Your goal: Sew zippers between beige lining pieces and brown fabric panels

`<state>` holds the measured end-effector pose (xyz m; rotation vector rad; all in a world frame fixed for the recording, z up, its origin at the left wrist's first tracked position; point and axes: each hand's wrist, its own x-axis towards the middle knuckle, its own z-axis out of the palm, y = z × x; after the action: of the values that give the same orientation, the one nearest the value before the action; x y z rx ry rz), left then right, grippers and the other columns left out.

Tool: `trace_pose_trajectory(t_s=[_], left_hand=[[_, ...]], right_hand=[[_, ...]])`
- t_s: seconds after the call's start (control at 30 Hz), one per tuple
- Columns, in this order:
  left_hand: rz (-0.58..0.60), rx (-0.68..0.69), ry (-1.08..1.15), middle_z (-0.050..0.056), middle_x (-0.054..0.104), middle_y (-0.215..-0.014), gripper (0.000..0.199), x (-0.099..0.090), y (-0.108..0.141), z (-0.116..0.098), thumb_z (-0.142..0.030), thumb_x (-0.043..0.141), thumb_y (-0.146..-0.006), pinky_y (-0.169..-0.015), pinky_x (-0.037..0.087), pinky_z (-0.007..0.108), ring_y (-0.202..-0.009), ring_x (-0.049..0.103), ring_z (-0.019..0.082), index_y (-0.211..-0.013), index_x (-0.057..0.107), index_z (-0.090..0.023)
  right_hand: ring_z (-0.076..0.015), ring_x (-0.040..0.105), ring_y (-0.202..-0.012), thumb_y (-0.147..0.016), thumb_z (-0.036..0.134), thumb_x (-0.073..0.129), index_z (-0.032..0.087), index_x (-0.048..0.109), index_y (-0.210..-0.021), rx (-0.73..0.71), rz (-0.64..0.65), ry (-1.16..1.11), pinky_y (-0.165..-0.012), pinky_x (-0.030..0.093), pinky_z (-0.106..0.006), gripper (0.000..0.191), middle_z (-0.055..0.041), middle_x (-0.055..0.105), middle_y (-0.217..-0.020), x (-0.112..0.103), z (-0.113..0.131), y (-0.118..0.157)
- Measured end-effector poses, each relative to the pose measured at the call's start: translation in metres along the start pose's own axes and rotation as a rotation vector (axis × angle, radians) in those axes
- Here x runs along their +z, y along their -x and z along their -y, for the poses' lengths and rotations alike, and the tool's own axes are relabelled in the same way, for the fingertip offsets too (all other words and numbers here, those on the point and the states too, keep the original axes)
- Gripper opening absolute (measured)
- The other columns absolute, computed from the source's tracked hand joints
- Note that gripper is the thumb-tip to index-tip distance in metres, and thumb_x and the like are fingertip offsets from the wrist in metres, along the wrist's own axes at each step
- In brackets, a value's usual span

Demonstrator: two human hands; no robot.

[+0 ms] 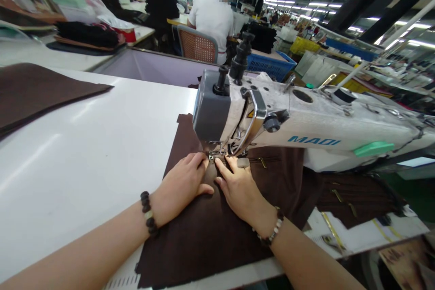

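Observation:
A dark brown fabric panel (190, 240) lies under the head of a white and grey sewing machine (272, 118). My left hand (185, 183) rests on the panel just left of the presser foot (212, 156), fingers stretched out and thumb apart. Right of it, my right hand (238, 186) presses the panel flat with spread fingers, its fingertips close to the foot. A zipper with a gold-coloured pull (261, 162) shows on the panel beyond the right hand. The needle point is too small to make out.
More brown fabric (41, 95) lies at the table's left. Brown pieces with zipper pulls (353, 195) sit at the right, near scissors (331, 241). A person in a white shirt (212, 22) sits ahead, beside a blue crate (268, 63).

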<state>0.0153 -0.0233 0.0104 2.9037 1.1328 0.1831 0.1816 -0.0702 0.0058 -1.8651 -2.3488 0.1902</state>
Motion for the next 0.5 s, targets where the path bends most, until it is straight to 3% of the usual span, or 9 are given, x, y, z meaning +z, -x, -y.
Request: trace_pose_trajectory(t_s=[0.23,0.5], left_hand=[[0.036,-0.011,0.007,0.014,0.056,-0.105,0.06,0.003,-0.0026,0.004,-0.052,0.064,-0.073,-0.09,0.044,0.038,-0.1,0.052,0.028,-0.109,0.058,-0.005],[0.054,-0.03,0.027,0.014,0.054,-0.11,0.059,0.0041,-0.0079,0.0082,-0.051,0.063,-0.075,-0.093,0.042,0.038,-0.105,0.05,0.028,-0.115,0.055,-0.008]], right_hand=[[-0.0284,0.036,-0.124,-0.092,0.029,0.043,0.02,0.043,-0.133,-0.014,-0.034,-0.025,-0.102,0.031,-0.051,0.042,-0.0109,0.049,-0.128,-0.0007,-0.0014,-0.0034],[-0.0261,0.046,-0.113,-0.09,0.027,0.046,0.022,0.048,-0.126,-0.014,-0.044,-0.023,-0.091,0.042,-0.046,0.036,-0.0106,0.054,-0.117,-0.0046,-0.0014,-0.0096]])
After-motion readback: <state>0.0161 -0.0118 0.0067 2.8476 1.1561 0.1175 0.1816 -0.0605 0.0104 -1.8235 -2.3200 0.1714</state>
